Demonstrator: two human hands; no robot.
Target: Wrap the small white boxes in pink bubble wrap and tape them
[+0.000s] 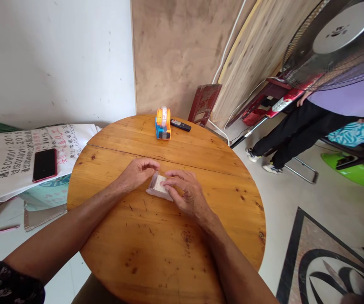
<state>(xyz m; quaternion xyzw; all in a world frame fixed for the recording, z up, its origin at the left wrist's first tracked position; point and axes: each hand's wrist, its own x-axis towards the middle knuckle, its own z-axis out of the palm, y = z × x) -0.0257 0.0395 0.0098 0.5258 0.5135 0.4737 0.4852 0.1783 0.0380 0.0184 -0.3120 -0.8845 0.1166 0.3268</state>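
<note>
A small white packet in clear plastic wrap (158, 192) lies on the round wooden table (169, 253) between my two hands. My left hand (140, 172) is at its far left corner, with thumb and forefinger pinched together on the loose edge of the wrap. From the right, my right hand (190, 194) holds the packet, its fingertips over the top and the thumb along the near right end. Part of the packet is hidden under those right fingers.
An orange and blue tape dispenser (163, 124) and a black remote-like object (181, 125) stand at the table's far edge. Left are a phone (45, 165) and printed white sacks (14, 147). A red chair (204, 103), a fan (336, 38) and a person (291, 126) are right.
</note>
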